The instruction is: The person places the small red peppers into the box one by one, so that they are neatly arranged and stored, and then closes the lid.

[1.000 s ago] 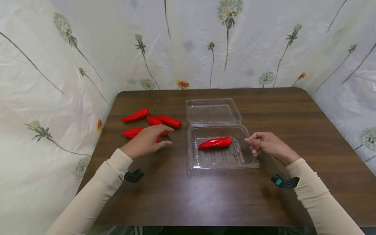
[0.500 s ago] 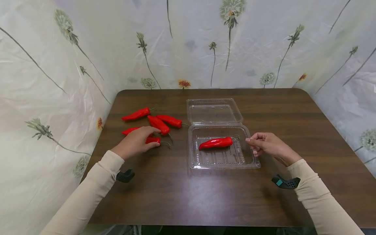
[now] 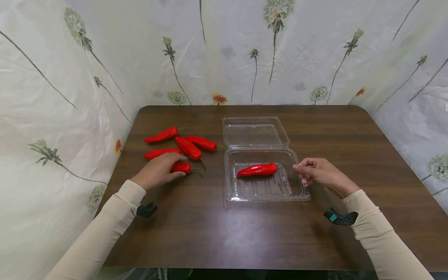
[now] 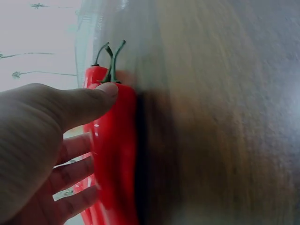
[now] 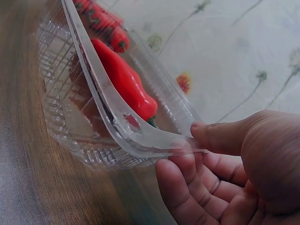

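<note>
My left hand [image 3: 159, 169] is over the nearest red chili pepper [image 3: 181, 168] at the left of the table. In the left wrist view, the thumb lies across that pepper's stem end and loosely extended fingers reach along its far side; a firm grip does not show. My right hand [image 3: 320, 173] pinches the right rim of a clear plastic clamshell container [image 3: 266, 197] between thumb and fingers. The container's lid [image 3: 250, 134] is folded back, away from me. One red chili pepper [image 3: 257, 170] lies inside the base, its stem toward the right.
Several other red chili peppers lie near the left hand: one at the back [image 3: 162, 135], two close together in the middle [image 3: 189, 148], and one partly behind the fingers [image 3: 159, 153]. A brown wooden table [image 3: 245, 233] meets a flower-printed sheet [image 3: 224, 50] behind.
My left hand has moved left and down from above the pile to the nearest pepper. The right hand stays on the container's rim, and the peppers look unmoved.
</note>
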The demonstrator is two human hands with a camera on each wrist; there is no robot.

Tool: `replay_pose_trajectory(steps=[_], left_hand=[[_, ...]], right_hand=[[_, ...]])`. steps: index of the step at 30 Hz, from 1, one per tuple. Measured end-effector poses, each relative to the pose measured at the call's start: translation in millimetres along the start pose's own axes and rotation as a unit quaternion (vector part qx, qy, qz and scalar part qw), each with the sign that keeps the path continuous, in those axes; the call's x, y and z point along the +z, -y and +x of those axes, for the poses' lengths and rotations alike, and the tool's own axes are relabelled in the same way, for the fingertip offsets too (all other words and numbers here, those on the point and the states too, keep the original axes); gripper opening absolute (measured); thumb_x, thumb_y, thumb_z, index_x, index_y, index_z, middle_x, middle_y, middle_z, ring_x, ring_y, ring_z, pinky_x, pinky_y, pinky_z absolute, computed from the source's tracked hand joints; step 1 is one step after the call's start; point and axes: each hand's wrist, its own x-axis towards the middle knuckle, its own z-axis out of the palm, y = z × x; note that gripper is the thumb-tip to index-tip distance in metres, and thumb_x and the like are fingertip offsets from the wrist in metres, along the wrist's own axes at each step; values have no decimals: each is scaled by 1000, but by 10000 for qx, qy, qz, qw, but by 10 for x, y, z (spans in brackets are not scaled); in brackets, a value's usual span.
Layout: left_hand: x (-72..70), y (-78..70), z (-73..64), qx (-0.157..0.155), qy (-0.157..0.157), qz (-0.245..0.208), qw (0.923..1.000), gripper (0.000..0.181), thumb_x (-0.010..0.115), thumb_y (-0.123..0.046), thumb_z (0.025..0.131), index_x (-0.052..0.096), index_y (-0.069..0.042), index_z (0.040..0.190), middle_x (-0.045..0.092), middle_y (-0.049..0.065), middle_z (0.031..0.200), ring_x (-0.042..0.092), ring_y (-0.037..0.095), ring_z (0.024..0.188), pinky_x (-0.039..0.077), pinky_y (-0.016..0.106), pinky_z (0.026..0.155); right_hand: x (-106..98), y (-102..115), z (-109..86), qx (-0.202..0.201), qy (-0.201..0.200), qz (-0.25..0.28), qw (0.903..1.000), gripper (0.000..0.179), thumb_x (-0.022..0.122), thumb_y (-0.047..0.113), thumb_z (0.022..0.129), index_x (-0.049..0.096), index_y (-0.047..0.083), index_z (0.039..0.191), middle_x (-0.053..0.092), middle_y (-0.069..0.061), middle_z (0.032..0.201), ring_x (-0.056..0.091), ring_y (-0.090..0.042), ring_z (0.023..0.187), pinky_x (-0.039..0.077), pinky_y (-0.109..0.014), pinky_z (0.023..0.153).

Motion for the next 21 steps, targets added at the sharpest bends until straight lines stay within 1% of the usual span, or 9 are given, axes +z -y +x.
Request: replay_pose_trajectory(steps=[5,11,15,21], left_hand=[[55,65,-6,-49,21,-105,9999,49,78,-28,90,62,-10,132,65,6,130,58,27,124,45,47,107],[108,135,-7,-88,-49,-151,9998,45,79,-27,89,64,-12,129,67,3,126,60,24,119,47,44,104],[124,145,-12,-132,-86,-177,9997,43,79,-27,89,65,-14,127,68,2,123,61,23,116,48,44,102],[120,147,-32,-126,-89,-232,9996,43,80,-27,88,66,-14,127,68,2,123,60,24,116,48,45,103]], right_hand=[[-1,4,-2,11,8,6,10000,42,65,33,100,54,-8,107,60,-7,75,63,-15,65,60,-37,66],[3,13,-2,20,-37,-66,10000,46,66,35,99,54,-9,107,60,-6,75,64,-15,66,61,-38,67],[2,18,-3,43,-50,-73,10000,50,67,37,98,54,-9,109,60,-7,76,64,-15,67,61,-39,68],[3,6,5,69,-42,-69,9999,51,67,38,97,54,-10,111,60,-7,77,64,-15,67,61,-38,69]])
